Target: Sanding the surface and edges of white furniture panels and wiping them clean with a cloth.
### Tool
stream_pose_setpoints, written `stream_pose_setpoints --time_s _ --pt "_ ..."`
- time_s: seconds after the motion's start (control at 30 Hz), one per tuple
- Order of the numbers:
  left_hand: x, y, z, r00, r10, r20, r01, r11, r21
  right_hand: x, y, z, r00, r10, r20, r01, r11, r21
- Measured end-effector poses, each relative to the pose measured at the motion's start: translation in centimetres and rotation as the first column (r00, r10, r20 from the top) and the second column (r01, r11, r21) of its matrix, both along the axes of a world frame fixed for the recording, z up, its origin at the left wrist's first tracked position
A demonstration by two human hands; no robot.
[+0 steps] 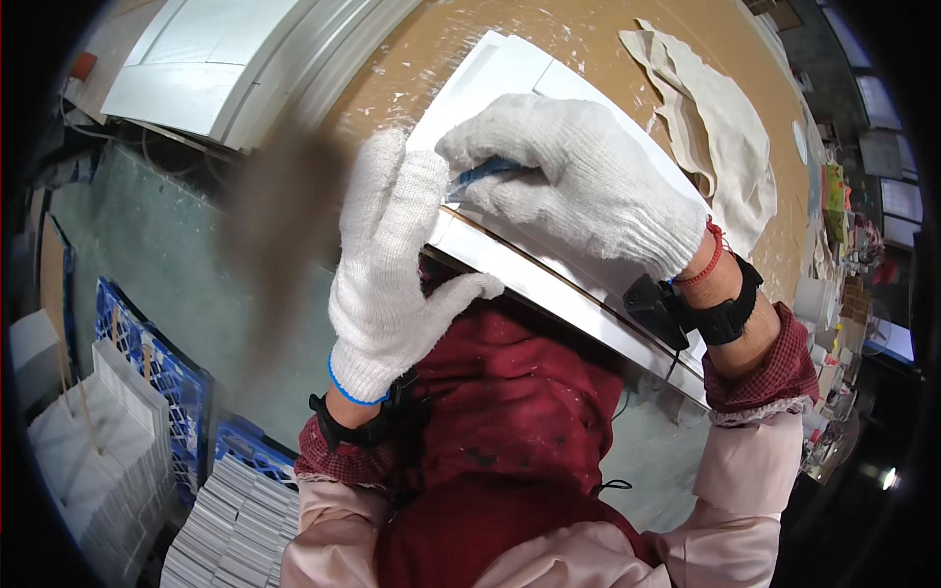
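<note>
A long white panel [511, 70] with grooved edges lies slantwise on the brown work surface in front of me. My right hand [578, 176], in a white knitted glove, is closed in a pinch over the panel's left part. A small blue strip-like piece [490, 172] shows between its thumb and fingers; its exact kind is hidden. My left hand [387, 245], gloved in the same way, lies against the panel's left end. Its fingers are stretched out and its thumb is spread toward the panel's near edge.
A crumpled cream cloth [706, 122] lies beyond the panel on the paint-specked surface [569, 29]. More white panels [181, 69] are at the upper left. Blue plastic crates [147, 353] and stacked white boards [230, 529] stand on the lower left. A blurred brown shape [279, 225] hangs left of my hands.
</note>
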State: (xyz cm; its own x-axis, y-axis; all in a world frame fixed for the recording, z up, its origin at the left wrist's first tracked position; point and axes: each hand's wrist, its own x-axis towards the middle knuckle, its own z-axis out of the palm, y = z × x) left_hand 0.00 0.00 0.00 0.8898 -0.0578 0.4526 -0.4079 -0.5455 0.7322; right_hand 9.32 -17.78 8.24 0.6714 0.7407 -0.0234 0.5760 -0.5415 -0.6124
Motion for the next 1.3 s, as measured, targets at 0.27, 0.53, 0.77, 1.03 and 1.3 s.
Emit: stream_pose_setpoints --time_s 0.27,0.53,0.77,1.03,1.3 --pt "-0.7 0.4 -0.2 0.992 0.086 -0.091 -0.087 0.996 -0.009 0.0 0.1 -0.6 0.985 -0.093 -0.145 0.111 0.986 0.123" --pt "-0.7 1.0 -1.3 0.999 0.042 -0.018 -0.041 0.998 0.040 -0.2 -1.6 -1.0 0.982 0.078 -0.175 -0.055 0.990 0.133" --pt "-0.7 0.9 -1.1 0.999 0.046 -0.010 -0.046 0.998 0.035 -1.2 -4.1 0.6 0.973 0.148 -0.175 -0.139 0.988 0.063" --pt "-1.6 0.9 -1.5 0.986 0.151 -0.070 -0.151 0.988 -0.003 -3.0 -1.8 1.3 0.966 -0.073 -0.248 0.103 0.989 0.110" --pt "-1.7 0.4 -2.3 0.969 0.160 -0.187 -0.195 0.963 -0.186 -2.8 1.1 -1.4 0.982 -0.003 -0.190 0.046 0.975 0.219"
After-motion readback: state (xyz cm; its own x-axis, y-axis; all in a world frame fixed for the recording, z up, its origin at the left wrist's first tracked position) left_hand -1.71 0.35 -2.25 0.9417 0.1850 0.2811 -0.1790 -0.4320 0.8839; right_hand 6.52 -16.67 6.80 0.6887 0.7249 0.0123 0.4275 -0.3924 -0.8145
